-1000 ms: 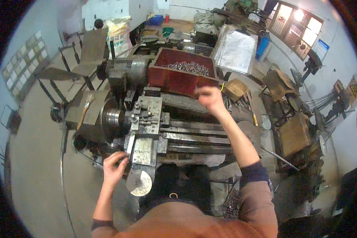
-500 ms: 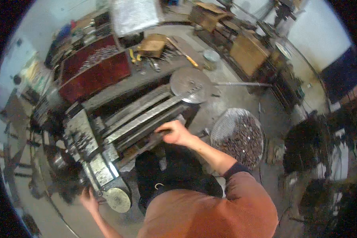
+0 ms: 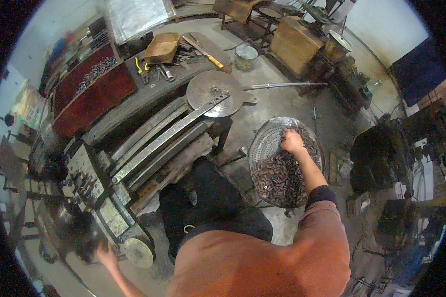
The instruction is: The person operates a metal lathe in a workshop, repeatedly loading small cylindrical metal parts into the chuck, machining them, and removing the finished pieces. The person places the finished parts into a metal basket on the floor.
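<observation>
My right hand (image 3: 293,142) reaches into a round perforated metal basin (image 3: 265,138) on the right. Its fingers are curled down among many small brown metal pieces (image 3: 277,173); what they grip, if anything, is hidden. Low on the left, my left hand (image 3: 107,255) is beside the end of a metal machine (image 3: 116,215), close to a dark round part (image 3: 77,225) that looks blurred. The fingertips of that hand are too unclear to tell whether they hold anything. A round plate (image 3: 139,252) forms the machine's near end, just right of the hand.
Long metal rails (image 3: 171,138) run from the machine to a metal disc (image 3: 203,89) with a rod (image 3: 287,85) pointing right. Behind lie a dark red tray (image 3: 96,106) of small parts, a brown box (image 3: 162,48), hand tools and a bucket (image 3: 246,57). Dark equipment lines the right.
My right hand has moved right, from the front of the rails into the basin of metal pieces. My left hand has stayed by the machine's end. The view has shifted to the right.
</observation>
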`<state>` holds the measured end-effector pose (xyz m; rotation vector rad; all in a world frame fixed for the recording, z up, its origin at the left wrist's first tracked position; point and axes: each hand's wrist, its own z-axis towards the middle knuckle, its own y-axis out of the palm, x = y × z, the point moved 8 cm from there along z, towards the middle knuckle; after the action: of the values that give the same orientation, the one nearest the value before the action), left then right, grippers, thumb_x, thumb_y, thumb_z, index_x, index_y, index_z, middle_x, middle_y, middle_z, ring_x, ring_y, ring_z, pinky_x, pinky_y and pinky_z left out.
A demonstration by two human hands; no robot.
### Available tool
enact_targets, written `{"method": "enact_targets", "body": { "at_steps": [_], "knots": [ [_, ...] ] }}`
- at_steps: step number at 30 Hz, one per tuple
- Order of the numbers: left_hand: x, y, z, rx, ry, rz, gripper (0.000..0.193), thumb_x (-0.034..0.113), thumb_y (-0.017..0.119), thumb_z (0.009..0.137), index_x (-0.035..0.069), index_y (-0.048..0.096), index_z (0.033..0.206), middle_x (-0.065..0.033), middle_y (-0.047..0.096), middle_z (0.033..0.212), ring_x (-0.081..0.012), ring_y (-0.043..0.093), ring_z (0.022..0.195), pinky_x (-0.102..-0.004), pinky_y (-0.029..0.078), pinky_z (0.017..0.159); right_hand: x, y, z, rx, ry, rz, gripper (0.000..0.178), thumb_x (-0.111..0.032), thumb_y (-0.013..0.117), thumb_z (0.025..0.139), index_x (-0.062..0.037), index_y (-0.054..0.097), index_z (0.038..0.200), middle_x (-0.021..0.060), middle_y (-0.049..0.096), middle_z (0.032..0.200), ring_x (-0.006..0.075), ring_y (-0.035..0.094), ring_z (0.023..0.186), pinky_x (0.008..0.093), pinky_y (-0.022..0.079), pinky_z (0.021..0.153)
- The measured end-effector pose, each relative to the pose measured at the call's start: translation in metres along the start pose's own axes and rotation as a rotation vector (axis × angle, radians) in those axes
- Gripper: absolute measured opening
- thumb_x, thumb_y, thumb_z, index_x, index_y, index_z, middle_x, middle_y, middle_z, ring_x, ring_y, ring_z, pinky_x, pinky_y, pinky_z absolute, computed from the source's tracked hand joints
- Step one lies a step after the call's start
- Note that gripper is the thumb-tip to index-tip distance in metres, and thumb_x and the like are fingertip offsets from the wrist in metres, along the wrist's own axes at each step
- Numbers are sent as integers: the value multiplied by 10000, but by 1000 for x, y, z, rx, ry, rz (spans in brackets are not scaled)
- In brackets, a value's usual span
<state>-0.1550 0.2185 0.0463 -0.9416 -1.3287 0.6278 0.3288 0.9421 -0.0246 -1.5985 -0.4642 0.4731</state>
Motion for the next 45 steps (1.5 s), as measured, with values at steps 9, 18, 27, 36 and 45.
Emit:
{"method": "enact_targets", "body": {
  "at_steps": [9, 18, 27, 36, 45],
  "knots": [
    [26, -5, -5, 67, 6, 144, 295, 104, 606, 803, -68, 584, 1040, -197, 607, 1045, -283, 584, 978, -360, 423, 880, 2, 19, 17, -158, 44, 33, 419, -154, 600, 590, -41, 649, 990, 141, 536, 1171, 309, 508, 1079, 359, 420, 914],
    [91, -42, -9, -84, 163, -104, 287, 75, 593, 807, -82, 568, 1046, -156, 640, 919, -191, 594, 849, -301, 459, 757, -130, -79, -42, 302, -394, 708, 479, -114, 611, 563, -24, 629, 1033, 183, 531, 1097, 275, 563, 968, 323, 438, 842],
    [303, -49, -45, -31, 753, -337, 202, 150, 642, 773, -5, 642, 904, -152, 646, 838, -274, 635, 751, -336, 492, 647, -382, -203, -121, 177, -1238, 1235, 661, -533, 556, 797, 97, 602, 991, 222, 501, 1071, 319, 562, 964, 387, 452, 835],
    [319, -18, -64, -137, 755, -467, 305, 323, 621, 776, 49, 613, 644, -141, 567, 570, -332, 576, 562, -411, 443, 504, -462, -235, -170, 81, -1500, 970, 389, -241, 626, 632, 21, 622, 919, 223, 539, 1047, 349, 580, 911, 359, 472, 787],
    [263, -48, -63, -136, 719, -526, 298, 315, 586, 805, 35, 612, 704, -176, 559, 587, -354, 570, 578, -425, 429, 519, -533, -260, -202, -152, -1785, 691, 367, -141, 619, 549, -7, 641, 889, 159, 596, 941, 326, 575, 834, 383, 479, 712]
  ]
}}
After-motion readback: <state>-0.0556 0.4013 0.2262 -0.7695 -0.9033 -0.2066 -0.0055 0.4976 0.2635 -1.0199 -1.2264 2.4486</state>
